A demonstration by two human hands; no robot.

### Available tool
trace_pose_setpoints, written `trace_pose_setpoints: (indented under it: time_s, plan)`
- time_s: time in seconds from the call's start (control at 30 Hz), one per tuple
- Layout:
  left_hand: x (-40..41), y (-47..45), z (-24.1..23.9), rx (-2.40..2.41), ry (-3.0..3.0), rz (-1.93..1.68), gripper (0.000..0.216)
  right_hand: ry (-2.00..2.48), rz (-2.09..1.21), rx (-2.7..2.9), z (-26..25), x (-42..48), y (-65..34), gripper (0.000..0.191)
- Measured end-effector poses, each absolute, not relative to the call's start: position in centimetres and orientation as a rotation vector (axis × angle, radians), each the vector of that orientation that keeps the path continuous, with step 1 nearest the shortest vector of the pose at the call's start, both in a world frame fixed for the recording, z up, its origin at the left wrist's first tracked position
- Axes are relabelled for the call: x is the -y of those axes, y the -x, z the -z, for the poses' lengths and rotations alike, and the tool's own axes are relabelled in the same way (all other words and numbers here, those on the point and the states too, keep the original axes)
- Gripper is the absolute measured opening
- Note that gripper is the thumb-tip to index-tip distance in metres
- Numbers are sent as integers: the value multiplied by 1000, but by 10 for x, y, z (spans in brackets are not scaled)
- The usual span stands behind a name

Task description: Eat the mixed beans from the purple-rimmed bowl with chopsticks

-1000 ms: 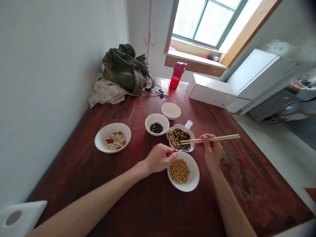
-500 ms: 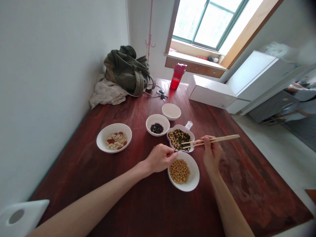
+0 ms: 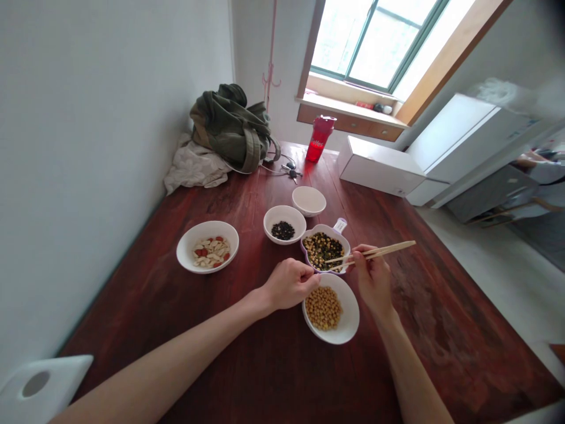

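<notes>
In my right hand (image 3: 373,282) is a pair of wooden chopsticks (image 3: 388,249), gripped with the fingers closed. Their tips reach into a purple-rimmed dish with a short handle (image 3: 340,225), among mixed yellow beans and dark bits (image 3: 321,247). Just nearer to me, a white bowl (image 3: 349,321) of round yellow beans (image 3: 324,309) tilts slightly. My left hand (image 3: 291,284) is closed at that bowl's upper left rim, thumb and finger pinching it. Whether the left fingertips also touch the purple dish, I cannot tell.
Around the hands stand a bowl of black seeds (image 3: 272,234), a white bowl (image 3: 309,201) and a bowl of pale and red pieces (image 3: 185,253). Farther back are a green bag (image 3: 229,129), keys (image 3: 292,172), a red bottle (image 3: 320,138) and a white box (image 3: 379,165).
My right hand and the chopsticks have shifted slightly left, the tips a little lower in the purple dish. My left hand stays at the bowl rim. The whole view has drifted slightly.
</notes>
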State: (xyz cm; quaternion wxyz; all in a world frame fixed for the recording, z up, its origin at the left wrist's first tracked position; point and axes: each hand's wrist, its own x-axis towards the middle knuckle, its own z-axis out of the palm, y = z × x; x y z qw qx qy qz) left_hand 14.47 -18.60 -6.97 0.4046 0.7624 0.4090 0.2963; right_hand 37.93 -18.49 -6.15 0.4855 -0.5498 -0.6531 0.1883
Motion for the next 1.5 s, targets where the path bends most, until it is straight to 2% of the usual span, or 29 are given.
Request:
trace_pose_setpoints:
  time_s: [0.3, 0.43, 0.57, 0.8, 1.5]
  plan:
    - [186, -145, 71, -1032, -1927, -757, 46, 1211, -568, 1778, 59, 184, -373, 18]
    - [186, -145, 71, -1039, -1933, -758, 47, 1242, -466, 1753, 59, 184, -375, 17]
    - [186, -145, 70, -1039, -1926, -755, 47, 1295, -362, 1654, 59, 184, -376, 19]
    - [186, -145, 69, -1031, -1919, -763, 47, 1322, -390, 1525, 60, 183, -368, 21]
    - [186, -145, 69, -1025, -1916, -761, 48, 1281, -445, 1629, 72, 180, -370, 26]
